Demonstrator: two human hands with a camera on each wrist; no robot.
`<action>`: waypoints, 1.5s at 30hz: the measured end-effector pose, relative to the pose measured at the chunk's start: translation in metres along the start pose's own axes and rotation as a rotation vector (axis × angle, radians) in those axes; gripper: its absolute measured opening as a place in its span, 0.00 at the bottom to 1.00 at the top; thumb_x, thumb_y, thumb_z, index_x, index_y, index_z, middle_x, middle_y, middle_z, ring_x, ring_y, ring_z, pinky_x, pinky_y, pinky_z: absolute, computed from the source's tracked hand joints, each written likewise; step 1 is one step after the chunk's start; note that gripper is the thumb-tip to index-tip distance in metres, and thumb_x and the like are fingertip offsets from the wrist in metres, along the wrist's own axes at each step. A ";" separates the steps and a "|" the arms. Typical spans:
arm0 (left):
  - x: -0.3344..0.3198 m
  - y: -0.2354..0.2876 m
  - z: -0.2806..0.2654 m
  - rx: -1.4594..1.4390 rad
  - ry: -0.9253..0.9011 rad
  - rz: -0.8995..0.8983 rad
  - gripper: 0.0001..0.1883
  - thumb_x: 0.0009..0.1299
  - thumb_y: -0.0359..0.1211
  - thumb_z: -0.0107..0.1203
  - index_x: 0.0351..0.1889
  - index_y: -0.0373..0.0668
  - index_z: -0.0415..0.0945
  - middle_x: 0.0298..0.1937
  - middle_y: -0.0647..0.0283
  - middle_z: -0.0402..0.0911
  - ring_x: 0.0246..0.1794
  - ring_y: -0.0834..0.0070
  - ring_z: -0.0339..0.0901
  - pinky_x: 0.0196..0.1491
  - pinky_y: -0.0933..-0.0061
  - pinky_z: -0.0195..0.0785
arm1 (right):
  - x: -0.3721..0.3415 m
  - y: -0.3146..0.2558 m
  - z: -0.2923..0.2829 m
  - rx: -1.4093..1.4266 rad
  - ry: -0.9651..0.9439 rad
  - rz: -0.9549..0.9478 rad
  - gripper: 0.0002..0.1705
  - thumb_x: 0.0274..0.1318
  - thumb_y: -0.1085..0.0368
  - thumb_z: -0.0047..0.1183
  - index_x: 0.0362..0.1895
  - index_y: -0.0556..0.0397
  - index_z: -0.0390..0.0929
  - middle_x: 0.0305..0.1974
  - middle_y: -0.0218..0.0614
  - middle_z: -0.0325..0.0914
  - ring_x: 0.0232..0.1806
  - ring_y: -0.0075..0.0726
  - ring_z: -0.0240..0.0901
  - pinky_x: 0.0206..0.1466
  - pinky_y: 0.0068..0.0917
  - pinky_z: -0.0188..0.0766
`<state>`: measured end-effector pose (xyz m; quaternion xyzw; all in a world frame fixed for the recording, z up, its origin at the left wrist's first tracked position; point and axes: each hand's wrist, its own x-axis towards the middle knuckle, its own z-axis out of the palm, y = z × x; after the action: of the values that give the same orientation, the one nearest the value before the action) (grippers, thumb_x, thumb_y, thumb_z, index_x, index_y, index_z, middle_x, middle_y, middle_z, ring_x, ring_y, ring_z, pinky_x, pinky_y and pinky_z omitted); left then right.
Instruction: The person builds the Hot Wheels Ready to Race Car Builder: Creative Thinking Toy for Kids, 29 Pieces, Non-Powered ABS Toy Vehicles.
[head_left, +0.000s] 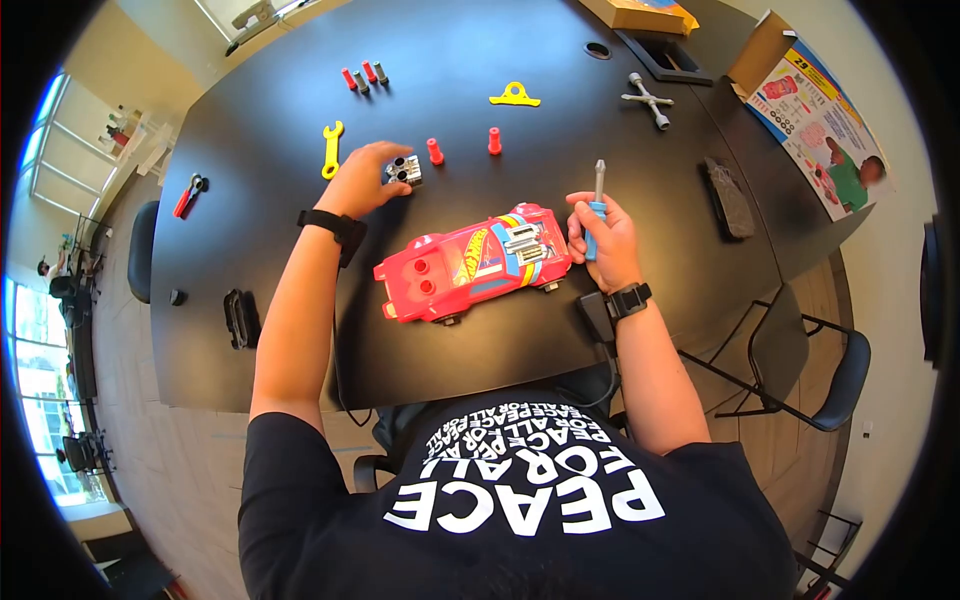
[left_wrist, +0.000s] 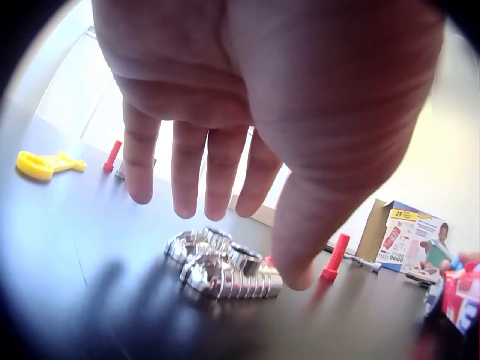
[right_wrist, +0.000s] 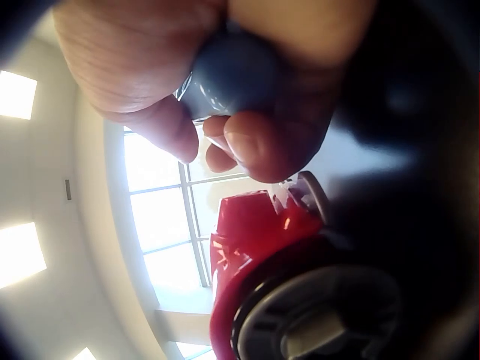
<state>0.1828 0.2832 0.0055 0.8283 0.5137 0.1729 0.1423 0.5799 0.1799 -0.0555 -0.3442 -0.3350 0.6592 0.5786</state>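
Note:
A chrome toy engine piece (left_wrist: 225, 270) rests on the dark table. My left hand (head_left: 363, 178) arches over it, with fingers extended beyond it and the thumb close to its right end in the left wrist view. In my right hand (head_left: 612, 240) I grip a toy screwdriver (head_left: 594, 225) by its blue handle, grey tip pointing away from me. A red toy car (head_left: 475, 262) with a silver engine block on top lies between my arms, its nose beside my right hand. Past the engine piece, two red bolts (head_left: 435, 152) (head_left: 494, 141) stand upright.
A yellow wrench (head_left: 332, 150) lies left of my left hand, with several red and grey bolts (head_left: 365, 77) farther back. Toward the back right are a yellow bracket (head_left: 515, 95), a grey lug wrench (head_left: 648, 101) and the printed box (head_left: 815, 120). A red-handled tool (head_left: 188, 196) lies far left.

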 end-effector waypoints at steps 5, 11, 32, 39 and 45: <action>-0.009 0.005 0.005 0.050 0.044 0.035 0.29 0.65 0.26 0.76 0.66 0.41 0.84 0.60 0.56 0.88 0.61 0.54 0.84 0.65 0.56 0.77 | -0.001 0.001 0.000 -0.037 -0.022 -0.001 0.11 0.80 0.64 0.62 0.57 0.56 0.81 0.30 0.31 0.77 0.22 0.21 0.67 0.24 0.26 0.66; -0.067 0.068 -0.041 -0.288 0.224 -0.042 0.32 0.64 0.23 0.74 0.69 0.44 0.83 0.60 0.61 0.79 0.56 0.70 0.84 0.58 0.70 0.79 | -0.001 0.000 0.001 -0.063 -0.016 -0.004 0.12 0.80 0.64 0.61 0.58 0.58 0.81 0.30 0.31 0.77 0.22 0.20 0.66 0.23 0.25 0.66; -0.148 0.120 0.003 -0.529 0.365 -0.139 0.28 0.69 0.21 0.75 0.68 0.37 0.82 0.43 0.69 0.84 0.45 0.85 0.80 0.49 0.79 0.76 | -0.003 -0.004 0.004 -0.079 -0.029 -0.011 0.12 0.81 0.65 0.60 0.59 0.59 0.81 0.32 0.32 0.78 0.24 0.20 0.67 0.24 0.24 0.67; -0.139 0.127 -0.029 -0.624 -0.050 -0.073 0.35 0.63 0.18 0.74 0.71 0.40 0.81 0.49 0.61 0.88 0.52 0.73 0.87 0.56 0.69 0.78 | -0.003 -0.003 0.002 -0.088 -0.032 -0.006 0.13 0.81 0.65 0.61 0.59 0.59 0.81 0.31 0.32 0.78 0.23 0.21 0.67 0.24 0.24 0.67; -0.113 0.126 -0.041 -0.397 -0.197 0.079 0.32 0.58 0.19 0.75 0.64 0.43 0.86 0.54 0.59 0.86 0.53 0.60 0.86 0.57 0.61 0.79 | -0.002 -0.003 0.001 -0.074 -0.048 0.001 0.13 0.81 0.64 0.61 0.60 0.59 0.81 0.31 0.32 0.78 0.23 0.20 0.67 0.24 0.24 0.67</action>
<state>0.2196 0.1289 0.0787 0.8163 0.4203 0.1944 0.3453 0.5812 0.1784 -0.0523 -0.3495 -0.3726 0.6548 0.5570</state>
